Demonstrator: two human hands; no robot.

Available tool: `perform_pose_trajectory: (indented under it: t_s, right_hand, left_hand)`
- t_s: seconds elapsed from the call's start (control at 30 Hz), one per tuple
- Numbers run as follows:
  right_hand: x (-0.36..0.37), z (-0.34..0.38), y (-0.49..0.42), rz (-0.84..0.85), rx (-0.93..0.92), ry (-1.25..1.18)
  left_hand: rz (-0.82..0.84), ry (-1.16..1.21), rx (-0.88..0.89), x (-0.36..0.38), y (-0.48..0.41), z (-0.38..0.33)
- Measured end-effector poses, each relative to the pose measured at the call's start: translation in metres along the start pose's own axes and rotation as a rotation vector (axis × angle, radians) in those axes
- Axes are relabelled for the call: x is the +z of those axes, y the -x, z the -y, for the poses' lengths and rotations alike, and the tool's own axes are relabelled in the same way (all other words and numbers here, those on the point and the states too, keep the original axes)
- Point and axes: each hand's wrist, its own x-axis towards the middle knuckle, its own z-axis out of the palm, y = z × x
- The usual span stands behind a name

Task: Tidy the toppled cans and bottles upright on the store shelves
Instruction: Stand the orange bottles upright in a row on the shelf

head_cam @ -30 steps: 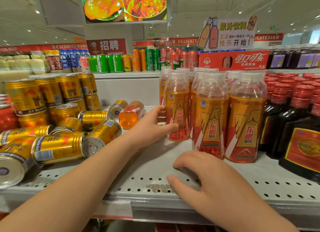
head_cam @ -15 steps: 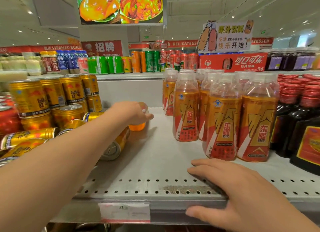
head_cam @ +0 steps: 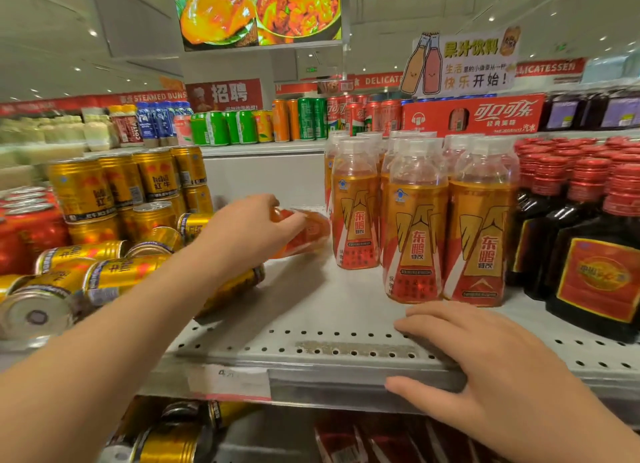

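My left hand [head_cam: 247, 228] grips a toppled orange drink bottle [head_cam: 306, 232], lying on its side just above the grey shelf [head_cam: 311, 310], its base towards the upright bottles. Several upright orange bottles [head_cam: 415, 227] of the same kind stand in rows to its right. Several gold cans [head_cam: 114, 272] lie on their sides at the left, partly hidden under my left forearm. My right hand [head_cam: 485, 362] rests flat on the shelf's front edge, fingers spread, holding nothing.
Upright gold cans [head_cam: 117, 185] are stacked at the back left, red cans [head_cam: 24, 234] at the far left. Dark bottles with red caps [head_cam: 588, 241] fill the right. More cans lie on the shelf below [head_cam: 173, 438]. A white back panel [head_cam: 263, 175] closes the shelf.
My left hand left the upright bottles, reached back left, took the toppled orange bottle and drew it towards the upright row. My right hand stayed on the shelf edge.
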Motion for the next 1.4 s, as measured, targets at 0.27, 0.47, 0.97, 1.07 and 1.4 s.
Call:
perform_pose_trajectory:
  t_s: [0.27,0.47,0.97,1.07,1.4]
  right_hand:
    - [-0.007,-0.025,0.012,0.017,-0.025,0.031]
    - [-0.004,-0.027,0.011,0.046,-0.034,0.022]
    - [-0.003,-0.017,0.01,0.022,0.045,0.026]
    - [-0.003,-0.015,0.01,0.013,0.062,0.019]
    - [-0.003,-0.016,0.01,0.007,0.055,0.026]
  left_hand:
    - [-0.137,0.103,-0.052,0.0,0.034,-0.014]
    - [-0.082,0.066,-0.033,0.001,0.034,-0.011]
    - [-0.16,0.392,-0.117,-0.068,0.034,-0.008]
    - [-0.175,0.499,-0.141,-0.072,0.052,-0.005]
    - [-0.023,1.051,-0.302,-0.041,0.093,-0.03]
